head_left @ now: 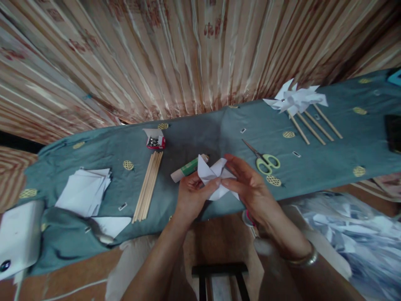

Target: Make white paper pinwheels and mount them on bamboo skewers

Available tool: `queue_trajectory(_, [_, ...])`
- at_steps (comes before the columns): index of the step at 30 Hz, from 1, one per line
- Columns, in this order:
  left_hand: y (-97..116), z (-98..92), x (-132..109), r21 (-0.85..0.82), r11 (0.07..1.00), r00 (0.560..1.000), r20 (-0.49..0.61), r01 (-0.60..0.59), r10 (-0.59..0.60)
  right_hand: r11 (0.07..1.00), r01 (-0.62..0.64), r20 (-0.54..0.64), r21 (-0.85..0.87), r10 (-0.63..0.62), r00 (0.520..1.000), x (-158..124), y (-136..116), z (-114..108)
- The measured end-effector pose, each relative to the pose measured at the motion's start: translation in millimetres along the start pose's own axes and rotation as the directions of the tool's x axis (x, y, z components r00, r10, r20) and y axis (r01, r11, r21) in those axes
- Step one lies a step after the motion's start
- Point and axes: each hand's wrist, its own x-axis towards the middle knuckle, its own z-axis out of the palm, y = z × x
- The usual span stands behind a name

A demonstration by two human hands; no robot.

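Observation:
A white paper pinwheel [214,175], partly folded, is held above the near edge of the blue-green tablecloth [194,133]. My left hand [191,196] pinches it from the left, thumb on its centre. My right hand [247,186] grips it from the right, with fingers pressed on the folds. A glue stick [187,169] with a green label lies just behind the paper, partly hidden by it.
Wooden sticks [148,186] lie in a bundle at left, with a stack of white paper squares [84,190] beyond them. A small red box [156,142] sits behind. Green-handled scissors [265,161] lie at right. Finished pinwheels on sticks [297,102] rest far right. A striped curtain hangs behind.

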Motion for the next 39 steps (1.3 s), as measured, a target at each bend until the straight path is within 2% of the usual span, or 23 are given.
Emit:
queue_trajectory(6, [-0.2,2.7,-0.9,-0.008,1.000,0.999,-0.018,0.027,-0.027,0.977,-0.186,-0.008,0.101,0.188,0.982,0.1,-5.9,-2.8])
queue_trajectory(8, [-0.9,3.2,-1.0,-0.012,0.999,0.999,-0.020,0.035,-0.036,0.972,-0.211,-0.013,0.104,0.213,0.977,-0.3,-8.5,-2.4])
queue_trajectory(16, [-4.6,2.9,0.1,-0.027,0.999,1.000,-0.005,0.027,-0.028,0.967,-0.214,0.007,0.139,0.215,0.977,-0.4,-13.4,2.5])
queue_trajectory(24, [-5.1,1.9,2.8,0.037,0.999,0.998,-0.061,0.020,-0.018,0.972,-0.185,-0.047,0.146,0.194,0.980,2.6,-8.7,0.9])
queue_trajectory(39, [-2.6,4.3,2.9,-0.008,1.000,0.996,-0.092,0.014,-0.014,0.977,-0.163,-0.021,0.140,0.168,0.986,3.0,-6.0,2.1])
